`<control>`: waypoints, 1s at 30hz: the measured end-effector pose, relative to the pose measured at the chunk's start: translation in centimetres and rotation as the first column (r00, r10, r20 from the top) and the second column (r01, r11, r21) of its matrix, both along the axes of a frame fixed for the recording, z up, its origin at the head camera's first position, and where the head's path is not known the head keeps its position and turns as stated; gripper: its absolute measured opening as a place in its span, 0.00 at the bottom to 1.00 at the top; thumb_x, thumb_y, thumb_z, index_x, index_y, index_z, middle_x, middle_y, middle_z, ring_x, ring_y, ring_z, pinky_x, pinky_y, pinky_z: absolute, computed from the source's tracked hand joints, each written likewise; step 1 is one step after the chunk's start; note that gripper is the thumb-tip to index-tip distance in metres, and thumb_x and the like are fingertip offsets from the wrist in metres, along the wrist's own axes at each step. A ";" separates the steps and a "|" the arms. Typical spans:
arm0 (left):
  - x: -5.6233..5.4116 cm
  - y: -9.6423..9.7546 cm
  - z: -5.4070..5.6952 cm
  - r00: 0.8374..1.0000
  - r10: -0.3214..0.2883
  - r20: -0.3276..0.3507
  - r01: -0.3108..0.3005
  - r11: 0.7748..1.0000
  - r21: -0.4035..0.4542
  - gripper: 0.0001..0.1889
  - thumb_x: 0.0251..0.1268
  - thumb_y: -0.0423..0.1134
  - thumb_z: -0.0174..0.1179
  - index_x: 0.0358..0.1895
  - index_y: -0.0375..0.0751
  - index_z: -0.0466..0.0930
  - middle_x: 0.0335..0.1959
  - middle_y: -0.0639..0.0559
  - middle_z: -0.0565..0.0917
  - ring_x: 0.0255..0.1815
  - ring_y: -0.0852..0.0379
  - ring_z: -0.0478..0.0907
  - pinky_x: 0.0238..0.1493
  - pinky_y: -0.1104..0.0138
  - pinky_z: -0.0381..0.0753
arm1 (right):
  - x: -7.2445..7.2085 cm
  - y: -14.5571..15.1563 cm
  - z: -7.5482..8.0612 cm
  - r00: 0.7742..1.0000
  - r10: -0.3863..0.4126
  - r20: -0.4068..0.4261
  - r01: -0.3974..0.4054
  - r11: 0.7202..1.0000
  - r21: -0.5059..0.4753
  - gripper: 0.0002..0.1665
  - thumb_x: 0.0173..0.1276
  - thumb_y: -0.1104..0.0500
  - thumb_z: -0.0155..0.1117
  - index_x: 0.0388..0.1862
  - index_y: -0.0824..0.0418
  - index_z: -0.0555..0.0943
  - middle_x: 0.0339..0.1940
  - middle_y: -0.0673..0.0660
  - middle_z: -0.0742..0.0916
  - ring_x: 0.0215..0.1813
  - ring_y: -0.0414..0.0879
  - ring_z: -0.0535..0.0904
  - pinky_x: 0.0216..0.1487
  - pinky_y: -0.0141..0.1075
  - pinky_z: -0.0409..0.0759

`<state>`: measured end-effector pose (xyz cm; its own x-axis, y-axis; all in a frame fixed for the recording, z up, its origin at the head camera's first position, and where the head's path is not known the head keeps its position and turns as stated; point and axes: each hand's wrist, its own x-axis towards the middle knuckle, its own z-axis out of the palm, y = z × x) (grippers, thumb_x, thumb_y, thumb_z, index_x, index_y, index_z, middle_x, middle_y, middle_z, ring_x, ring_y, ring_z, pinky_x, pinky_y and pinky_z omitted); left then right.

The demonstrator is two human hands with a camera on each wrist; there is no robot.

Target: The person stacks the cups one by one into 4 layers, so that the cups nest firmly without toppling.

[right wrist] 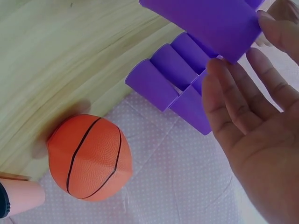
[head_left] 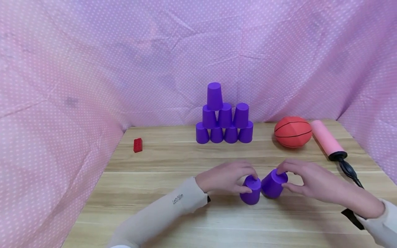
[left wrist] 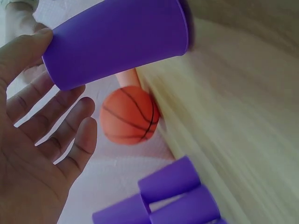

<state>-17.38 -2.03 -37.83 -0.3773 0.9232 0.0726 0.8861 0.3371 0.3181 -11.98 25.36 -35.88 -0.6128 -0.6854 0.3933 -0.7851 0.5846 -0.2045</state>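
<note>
Two upside-down purple cups are at the front of the table, side by side. My left hand [head_left: 227, 176] pinches the base of the left cup [head_left: 250, 194] between thumb and fingers; this cup [left wrist: 117, 42] also fills the top of the left wrist view. With thumb and fingertips my right hand [head_left: 313, 181] grips the right cup [head_left: 273, 186], which leans to the right in the head view. Behind them stands a stack of purple cups [head_left: 224, 117]: a bottom row of several, a row of three above, and one cup [head_left: 214, 96] on top at the left.
A deflated-looking red-orange basketball [head_left: 293, 132] lies right of the stack. Beside it is a pink hand pump [head_left: 328, 139] with a black end and hose. A red toy brick [head_left: 138, 145] lies at the far left of the wooden table [head_left: 149, 193]. Pink dotted cloth [head_left: 173, 62] hangs behind.
</note>
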 end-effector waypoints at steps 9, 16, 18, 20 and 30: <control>-1.4 -4.0 2.4 0.997 0.049 -0.060 -0.038 0.983 0.178 0.17 0.61 0.48 0.63 0.50 0.46 0.77 0.46 0.61 0.76 0.50 0.68 0.68 0.54 0.78 0.64 | -1.1 -0.4 1.3 0.999 0.025 -0.031 -0.027 0.997 -0.070 0.23 0.44 0.64 0.76 0.41 0.51 0.79 0.41 0.40 0.79 0.41 0.37 0.78 0.46 0.19 0.69; -3.1 -6.8 5.6 0.979 0.152 -0.137 -0.089 0.918 0.388 0.16 0.56 0.41 0.67 0.47 0.41 0.79 0.43 0.55 0.77 0.45 0.61 0.70 0.49 0.73 0.69 | -3.4 -1.5 2.9 0.994 0.054 -0.099 -0.064 0.993 -0.104 0.18 0.49 0.61 0.74 0.40 0.54 0.80 0.40 0.42 0.80 0.41 0.35 0.76 0.43 0.21 0.71; -3.7 -7.3 6.7 0.973 0.176 -0.147 -0.095 0.891 0.444 0.16 0.55 0.39 0.68 0.46 0.39 0.79 0.41 0.54 0.77 0.42 0.60 0.70 0.46 0.71 0.71 | -4.3 -1.9 3.4 0.990 0.058 -0.126 -0.073 0.991 -0.114 0.17 0.49 0.60 0.73 0.40 0.54 0.80 0.39 0.42 0.80 0.39 0.33 0.73 0.38 0.22 0.71; -4.2 -7.8 7.7 0.969 0.197 -0.152 -0.100 0.868 0.487 0.15 0.55 0.39 0.68 0.45 0.39 0.78 0.41 0.53 0.77 0.41 0.59 0.70 0.44 0.69 0.72 | -5.2 -2.4 3.8 0.987 0.057 -0.148 -0.076 0.989 -0.128 0.17 0.50 0.61 0.73 0.40 0.54 0.81 0.38 0.42 0.79 0.37 0.32 0.71 0.35 0.23 0.70; -6.4 -8.8 12.3 0.936 0.317 -0.153 -0.192 0.824 0.533 0.15 0.58 0.38 0.66 0.46 0.37 0.76 0.41 0.51 0.79 0.42 0.54 0.73 0.40 0.65 0.75 | -8.7 -4.6 6.1 0.986 -0.013 -0.164 -0.015 0.986 -0.168 0.16 0.52 0.63 0.73 0.41 0.57 0.81 0.38 0.47 0.81 0.32 0.37 0.73 0.29 0.29 0.74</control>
